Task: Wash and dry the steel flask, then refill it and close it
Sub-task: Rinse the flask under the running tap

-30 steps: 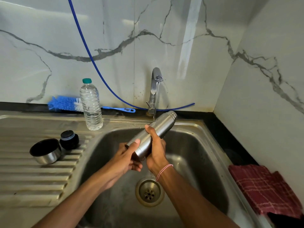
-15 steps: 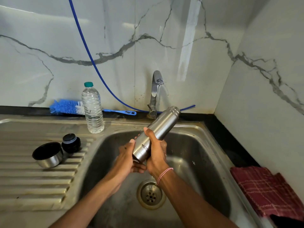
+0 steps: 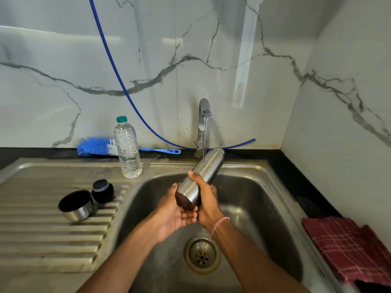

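The right hand point(image 3: 204, 194) wraps its fingers round the lower body of the steel flask point(image 3: 209, 166), tilting it over the sink point(image 3: 264, 187) with its neck up toward the tap point(image 3: 204, 111), so the thin stream strikes the upper wall and runs down to the base. The left hand point(image 3: 175, 214) lies loose-fingered under that base, probably steadying or rubbing it, though contact is hard to see. The cup lid point(image 3: 76, 205) and stopper point(image 3: 103, 190) sit aside on the drainboard point(image 3: 42, 229); a red cloth point(image 3: 347, 248) lies on the bench, handy for drying.
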